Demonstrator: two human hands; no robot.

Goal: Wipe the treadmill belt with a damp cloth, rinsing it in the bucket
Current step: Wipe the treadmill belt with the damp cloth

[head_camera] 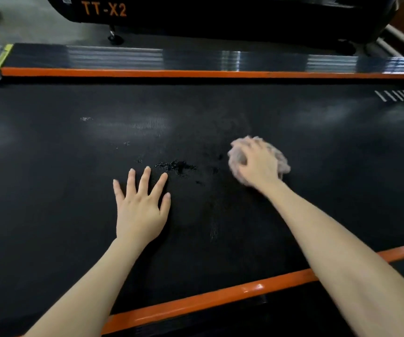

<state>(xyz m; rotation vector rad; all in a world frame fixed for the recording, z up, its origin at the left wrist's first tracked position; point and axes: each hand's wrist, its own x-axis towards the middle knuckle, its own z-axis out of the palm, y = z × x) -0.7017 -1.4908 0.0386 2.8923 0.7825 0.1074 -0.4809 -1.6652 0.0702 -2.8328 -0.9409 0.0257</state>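
Orange "TT-X2" on black machine housing

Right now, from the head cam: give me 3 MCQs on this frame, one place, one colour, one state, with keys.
1. Where is the cloth?
A. on the belt, under the right hand
B. on the far rail
C. under the left hand

2. What colour are the rails along the belt?
A. yellow
B. orange
C. white

3. How is the left hand?
A. clenched in a fist
B. holding a bucket
C. flat, fingers spread

Key: 1 A, the right hand presses the bunched cloth onto the belt. 2 B, both strips are orange. 3 C, the palm lies open on the belt.
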